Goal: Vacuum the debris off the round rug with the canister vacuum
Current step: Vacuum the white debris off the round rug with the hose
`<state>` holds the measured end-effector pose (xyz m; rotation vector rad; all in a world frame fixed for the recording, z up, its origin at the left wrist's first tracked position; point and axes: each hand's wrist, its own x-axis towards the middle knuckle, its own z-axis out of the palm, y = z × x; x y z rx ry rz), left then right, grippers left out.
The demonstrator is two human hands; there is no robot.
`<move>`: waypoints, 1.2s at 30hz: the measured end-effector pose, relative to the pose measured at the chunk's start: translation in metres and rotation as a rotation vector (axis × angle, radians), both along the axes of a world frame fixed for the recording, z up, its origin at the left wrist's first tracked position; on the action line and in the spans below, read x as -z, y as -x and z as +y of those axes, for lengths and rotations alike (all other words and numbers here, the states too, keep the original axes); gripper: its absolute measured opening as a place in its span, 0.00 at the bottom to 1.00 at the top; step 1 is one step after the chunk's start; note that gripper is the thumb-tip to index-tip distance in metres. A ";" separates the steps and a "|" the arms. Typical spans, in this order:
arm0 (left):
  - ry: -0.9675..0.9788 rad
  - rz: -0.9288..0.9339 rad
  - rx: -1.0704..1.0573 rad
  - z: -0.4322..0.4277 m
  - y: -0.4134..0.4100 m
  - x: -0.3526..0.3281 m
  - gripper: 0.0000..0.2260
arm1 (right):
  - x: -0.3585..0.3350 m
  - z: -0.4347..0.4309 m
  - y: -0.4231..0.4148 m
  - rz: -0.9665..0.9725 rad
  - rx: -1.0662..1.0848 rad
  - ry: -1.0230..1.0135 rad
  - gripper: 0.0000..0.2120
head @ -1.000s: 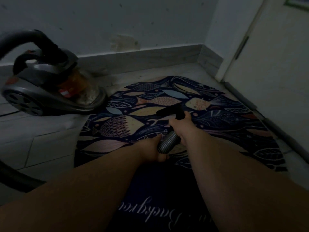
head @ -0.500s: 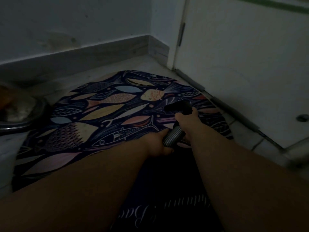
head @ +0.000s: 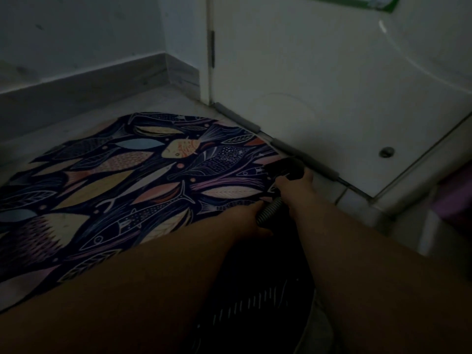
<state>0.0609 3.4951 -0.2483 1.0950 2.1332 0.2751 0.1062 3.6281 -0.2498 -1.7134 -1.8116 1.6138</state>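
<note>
Round rug [head: 132, 180], dark navy with fish and leaf print, is lying on the floor beside the white door [head: 319, 85]. Left hand [head: 249, 221] is gripping the ribbed vacuum hose [head: 268, 212]; right hand [head: 296, 186] is clasping the black nozzle [head: 283, 168] at the rug's right edge.

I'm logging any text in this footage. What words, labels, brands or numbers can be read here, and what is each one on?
None can be read.
Rug: pale script on its dark near part, around, shows only as blurred strokes.
Green-edged poster on the door: cut off at the top edge, print too small and blurred to read.
Vacuum nozzle and hose: no marking visible.
</note>
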 end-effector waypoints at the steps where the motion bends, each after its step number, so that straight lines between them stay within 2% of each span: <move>1: -0.004 -0.001 0.012 0.005 -0.002 -0.001 0.36 | 0.000 0.004 -0.003 0.000 0.019 0.002 0.40; 8: -0.037 -0.014 0.034 0.017 0.000 0.005 0.35 | 0.008 0.014 -0.002 0.016 0.083 0.010 0.42; 17: -0.069 0.001 -0.021 0.014 0.033 0.009 0.32 | 0.014 0.011 0.028 0.148 0.136 0.116 0.42; 24: -0.096 0.024 -0.119 0.005 0.057 0.009 0.28 | 0.015 0.010 0.063 0.171 0.054 0.165 0.39; 28: -0.100 0.047 -0.139 -0.002 0.065 0.009 0.27 | 0.013 0.004 0.079 0.163 -0.036 0.208 0.41; 33: -0.086 0.032 -0.124 0.015 0.065 0.010 0.29 | 0.012 0.015 0.073 0.114 0.088 0.081 0.39; 36: -0.071 -0.020 -0.130 0.026 0.064 0.011 0.29 | 0.014 0.024 0.072 0.091 0.117 0.071 0.40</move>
